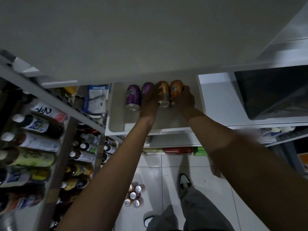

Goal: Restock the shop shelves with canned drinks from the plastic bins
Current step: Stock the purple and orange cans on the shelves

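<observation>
Seen from the head camera, a person leans under a white shelf board (150, 39) with both arms stretched out. The left hand (150, 104) is wrapped round one orange can (164, 95) and the right hand (184, 99) is wrapped round a second orange can (175, 88). The two cans touch side by side at the back of a white tray (115, 129). Two purple cans (132, 97) stand just to their left in the same row, so restocking looks well started but far from done: most of the tray floor is bare, and a cluster of loose cans (134, 196) waits on the tiled floor (208, 197) below. Whether the orange pair is fully set down cannot be told. A metal rack of bottles (38, 142) fills the left side, a dark bin (273, 92) sits to the right, and the room is dim.
</observation>
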The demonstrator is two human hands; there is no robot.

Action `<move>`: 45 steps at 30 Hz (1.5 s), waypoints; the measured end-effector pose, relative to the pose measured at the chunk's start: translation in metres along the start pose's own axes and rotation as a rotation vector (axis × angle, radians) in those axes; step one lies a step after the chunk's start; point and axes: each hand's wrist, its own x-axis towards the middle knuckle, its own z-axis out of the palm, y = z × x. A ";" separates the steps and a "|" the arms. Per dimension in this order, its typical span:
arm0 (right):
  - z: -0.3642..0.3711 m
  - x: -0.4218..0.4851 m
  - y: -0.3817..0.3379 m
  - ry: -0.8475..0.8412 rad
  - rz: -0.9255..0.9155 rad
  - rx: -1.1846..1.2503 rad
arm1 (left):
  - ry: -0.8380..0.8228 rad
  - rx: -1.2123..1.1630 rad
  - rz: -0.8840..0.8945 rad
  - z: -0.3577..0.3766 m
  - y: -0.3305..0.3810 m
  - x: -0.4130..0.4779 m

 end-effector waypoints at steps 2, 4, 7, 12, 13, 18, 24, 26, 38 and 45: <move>-0.002 -0.003 0.000 0.003 -0.003 -0.011 | -0.022 0.012 0.013 -0.002 0.005 -0.003; -0.007 -0.008 0.000 0.003 -0.012 -0.010 | -0.029 0.007 0.015 -0.004 0.010 -0.009; -0.015 -0.019 -0.002 0.016 -0.031 0.000 | -0.011 0.003 0.018 -0.007 0.015 -0.016; -0.031 -0.049 -0.015 0.059 -0.057 0.131 | -0.005 0.097 0.087 -0.013 0.028 -0.042; -0.035 -0.055 -0.017 0.074 -0.069 0.154 | -0.008 0.108 0.113 -0.015 0.030 -0.049; -0.056 -0.092 -0.019 0.111 -0.095 0.320 | -0.045 0.042 0.140 -0.023 0.042 -0.082; -0.066 -0.142 -0.008 0.118 -0.168 0.583 | -0.082 0.028 0.157 -0.029 0.050 -0.108; -0.066 -0.155 -0.002 0.052 -0.183 0.666 | -0.095 -0.002 0.152 -0.029 0.052 -0.115; -0.025 -0.219 0.011 -0.239 -0.315 0.771 | -0.082 -0.016 0.191 -0.049 0.043 -0.146; -0.018 -0.220 0.005 -0.304 -0.197 0.880 | -0.041 -0.032 0.159 -0.074 0.045 -0.155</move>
